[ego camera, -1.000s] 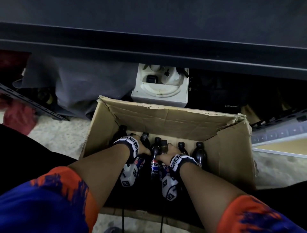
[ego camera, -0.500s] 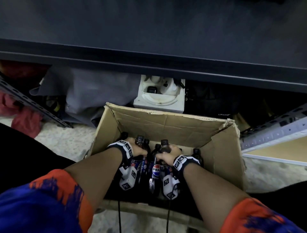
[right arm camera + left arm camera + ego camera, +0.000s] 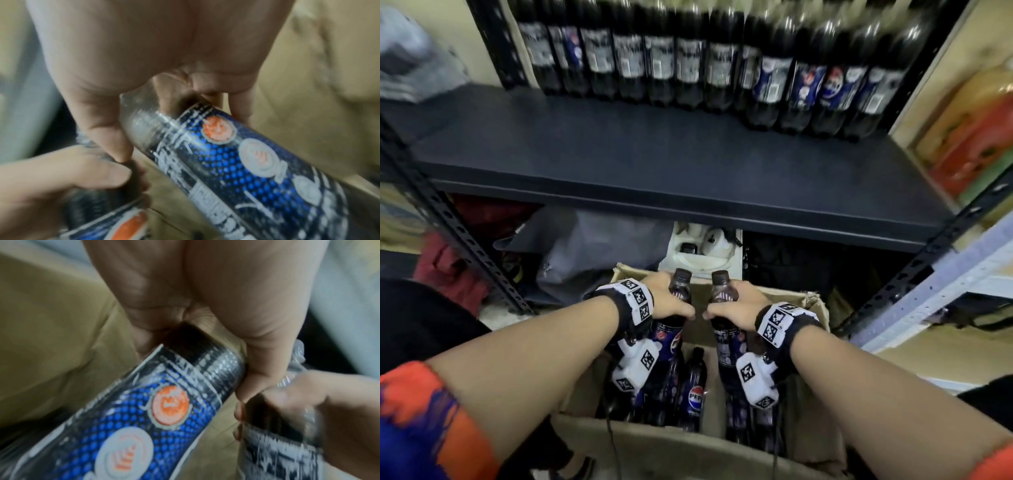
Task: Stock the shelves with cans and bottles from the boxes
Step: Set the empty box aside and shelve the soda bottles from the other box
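While both arms reach over the cardboard box [image 3: 709, 455] at six o'clock, the left hand [image 3: 666, 301] curls round the shoulder of a dark cola bottle [image 3: 675, 315] and the right hand [image 3: 736, 306] curls round a second bottle [image 3: 724, 325], the two held side by side above the box, caps pointing toward twelve o'clock. Each is slim clear plastic filled with dark liquid, with a dark cap and a blue-dotted black label carrying an orange round badge; the wrist views show these labels, but their small print is smeared. More bottles stand in the box [image 3: 697, 390] beneath the hands, one reading "PEPSI" on a red, white and blue roundel. Wrist bands partly hide the lower halves of the held bottles. Beyond, at twelve o'clock, lies a dark shelf board [image 3: 654, 161], bare at its front, and along its back a row of large cola bottles [image 3: 688, 58], tops cut off by the frame, labels blurred save for some roundels at one o'clock
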`<act>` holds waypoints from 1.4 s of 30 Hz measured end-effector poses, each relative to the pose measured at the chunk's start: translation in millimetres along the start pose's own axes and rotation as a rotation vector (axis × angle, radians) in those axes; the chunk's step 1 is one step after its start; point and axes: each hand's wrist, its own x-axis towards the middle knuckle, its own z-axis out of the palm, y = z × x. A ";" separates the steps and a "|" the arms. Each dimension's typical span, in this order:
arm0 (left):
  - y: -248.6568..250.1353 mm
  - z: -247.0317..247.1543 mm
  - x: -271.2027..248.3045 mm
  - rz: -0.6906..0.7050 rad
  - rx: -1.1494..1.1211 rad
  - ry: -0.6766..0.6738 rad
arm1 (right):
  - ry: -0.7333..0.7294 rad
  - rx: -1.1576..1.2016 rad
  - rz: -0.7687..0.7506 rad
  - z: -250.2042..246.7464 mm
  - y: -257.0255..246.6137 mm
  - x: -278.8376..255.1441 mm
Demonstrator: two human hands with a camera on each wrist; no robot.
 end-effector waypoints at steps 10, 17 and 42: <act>82.8 -118.7 -63.2 0.362 -0.198 0.132 | 0.231 0.044 -0.374 -99.7 -121.6 -55.2; 123.0 -180.5 -98.6 0.587 -0.323 0.267 | 0.382 0.134 -0.595 -139.3 -188.0 -77.8; 189.4 -204.3 -22.3 0.587 -0.428 0.805 | 0.471 0.215 -0.775 -169.8 -227.2 5.4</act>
